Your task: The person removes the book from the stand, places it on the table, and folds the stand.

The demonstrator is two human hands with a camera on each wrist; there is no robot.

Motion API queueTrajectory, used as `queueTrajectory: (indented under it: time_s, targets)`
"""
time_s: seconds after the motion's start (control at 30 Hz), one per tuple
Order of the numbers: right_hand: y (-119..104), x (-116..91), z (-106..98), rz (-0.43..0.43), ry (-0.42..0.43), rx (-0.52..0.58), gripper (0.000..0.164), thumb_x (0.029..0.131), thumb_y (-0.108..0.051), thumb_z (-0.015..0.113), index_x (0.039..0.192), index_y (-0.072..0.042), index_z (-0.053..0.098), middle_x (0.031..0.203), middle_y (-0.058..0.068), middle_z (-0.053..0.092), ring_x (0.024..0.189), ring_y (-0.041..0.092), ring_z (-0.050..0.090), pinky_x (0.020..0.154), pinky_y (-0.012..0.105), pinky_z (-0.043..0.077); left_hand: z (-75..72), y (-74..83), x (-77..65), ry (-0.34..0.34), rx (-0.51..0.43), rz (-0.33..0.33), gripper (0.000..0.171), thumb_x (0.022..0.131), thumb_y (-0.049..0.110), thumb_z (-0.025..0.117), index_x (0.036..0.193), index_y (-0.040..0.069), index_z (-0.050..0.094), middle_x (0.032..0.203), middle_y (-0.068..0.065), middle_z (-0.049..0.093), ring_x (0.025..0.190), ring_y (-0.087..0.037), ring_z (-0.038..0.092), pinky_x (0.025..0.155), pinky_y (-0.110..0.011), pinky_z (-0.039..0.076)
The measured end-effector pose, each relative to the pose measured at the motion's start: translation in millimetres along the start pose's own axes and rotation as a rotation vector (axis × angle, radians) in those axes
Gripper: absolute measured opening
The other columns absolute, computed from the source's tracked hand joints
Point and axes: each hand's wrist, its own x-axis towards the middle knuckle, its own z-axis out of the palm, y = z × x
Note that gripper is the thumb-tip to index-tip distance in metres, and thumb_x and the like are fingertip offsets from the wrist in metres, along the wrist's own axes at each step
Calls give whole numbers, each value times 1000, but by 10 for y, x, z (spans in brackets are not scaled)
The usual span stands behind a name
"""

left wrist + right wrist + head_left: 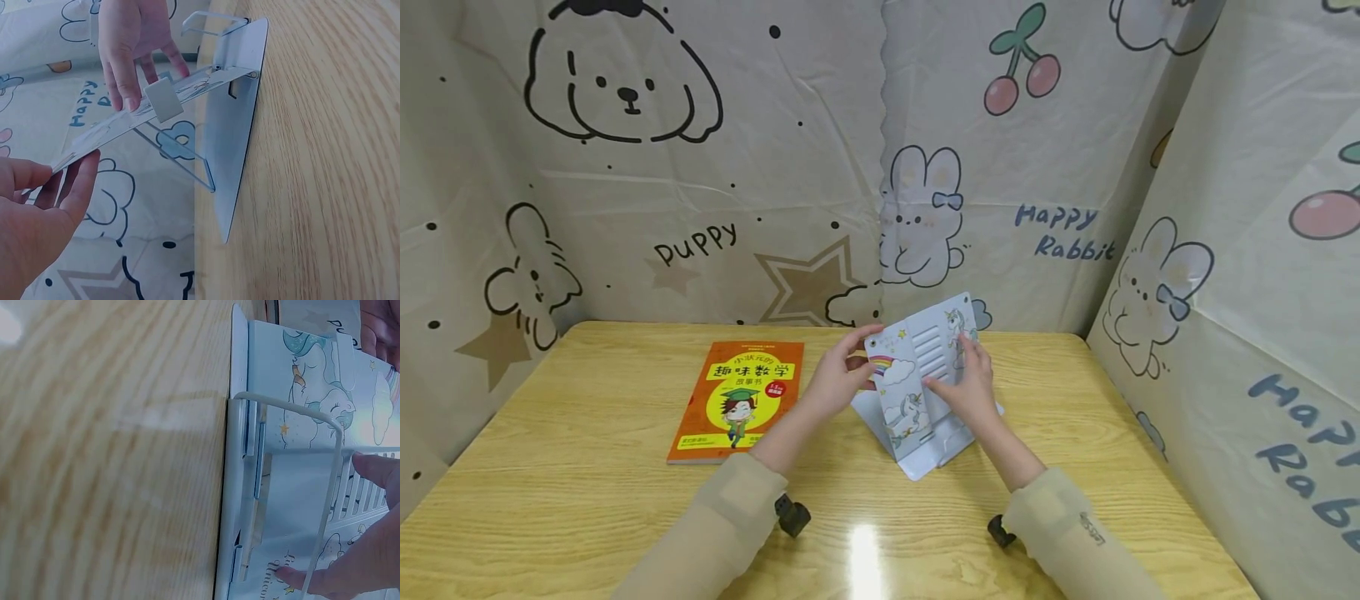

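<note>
A pale blue folding book stand (934,367) printed with unicorns, clouds and a rainbow stands tilted up on its flat base (234,144). My left hand (838,377) pinches the back panel's upper left edge, thumb on the front and fingers behind it in the left wrist view. Against the panel's front, my right hand (964,383) rests with spread fingers and thumb beside the slots (362,494). A wire support (178,156) links panel and base at the back. Near the lower front, a wire page holder (331,462) sticks out from the stand.
An orange book (741,400) with Chinese lettering lies flat on the wooden table (587,500), left of the stand. Cloth printed with cartoon animals (820,167) hangs behind the table and along both sides.
</note>
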Motion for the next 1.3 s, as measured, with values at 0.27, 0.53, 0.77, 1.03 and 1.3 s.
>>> queueTrajectory:
  time_s: [0.27,0.53,0.77,1.03,1.3]
  targets:
    - [-8,39,25,-1,-11,-16,93,73,-18,80,148,-8,26,151,24,18,137,42,22,112,53,25,-27,3,-38,-24,3,29,53,92,-1,56,139,21,45,123,-11,51,96,-26,61,76,-32,58]
    - [-7,50,31,0,-48,-5,93,74,-19,79,149,-11,25,151,22,16,137,42,23,111,54,26,-26,4,-63,0,-5,16,53,90,-3,56,136,24,49,123,-11,52,96,-27,62,73,-32,58]
    - [2,77,34,-26,-74,-15,92,74,-19,79,149,-11,25,152,22,16,138,42,22,112,54,24,-2,-28,-90,52,-12,34,52,89,-3,58,132,26,52,118,-9,54,92,-26,62,70,-31,58]
    - [-2,88,20,-30,-109,-19,92,75,-20,79,149,-13,25,152,22,15,138,42,21,112,55,23,34,-33,-153,95,-14,53,51,88,-4,56,132,22,52,113,-10,54,92,-26,62,70,-31,58]
    - [14,98,10,-53,-144,6,92,76,-21,79,149,-12,25,152,20,15,140,38,19,114,51,20,64,-12,-205,121,1,62,50,88,-4,57,132,19,52,112,-11,56,92,-25,63,68,-30,58]
